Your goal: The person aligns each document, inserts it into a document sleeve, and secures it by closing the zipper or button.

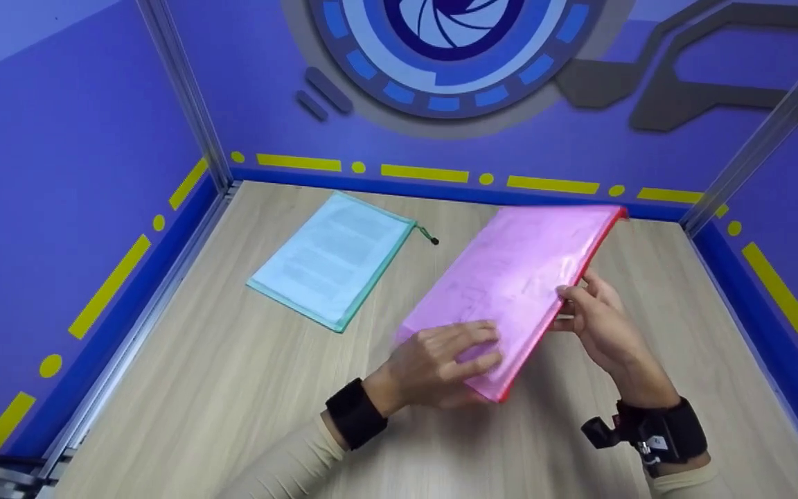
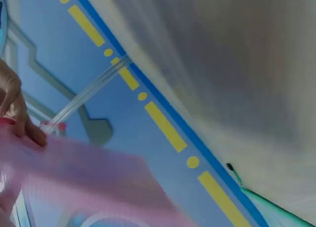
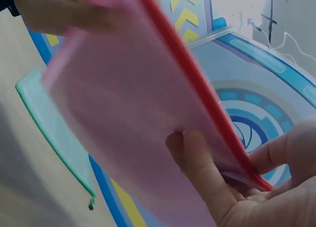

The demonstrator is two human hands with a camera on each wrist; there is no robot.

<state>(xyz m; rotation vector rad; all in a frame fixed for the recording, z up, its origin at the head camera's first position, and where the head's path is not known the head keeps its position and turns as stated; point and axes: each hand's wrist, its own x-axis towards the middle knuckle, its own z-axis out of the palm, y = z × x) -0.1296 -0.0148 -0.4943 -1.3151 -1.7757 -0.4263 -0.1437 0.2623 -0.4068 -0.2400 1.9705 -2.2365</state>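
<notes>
A pink translucent zip file pouch [image 1: 489,277] with a red edge is held tilted above the table. My right hand [image 1: 603,322] pinches it along the red edge, thumb on the upper face and fingers behind. My left hand [image 1: 440,364] grips its lower end, with fingers spread over the upper face. In the right wrist view, part of the left hand [image 3: 64,12] shows blurred against the pouch. To the left, a green-edged zip pouch [image 1: 333,260] with printed sheets inside lies flat on the table. Its cord ends in a black pull [image 1: 433,240].
The wood-grain table [image 1: 198,388] is bounded by blue-purple panels [image 1: 80,208] with yellow dashes. Metal posts [image 1: 188,90] stand at the back corners. Each wrist wears a black strap [image 1: 356,414].
</notes>
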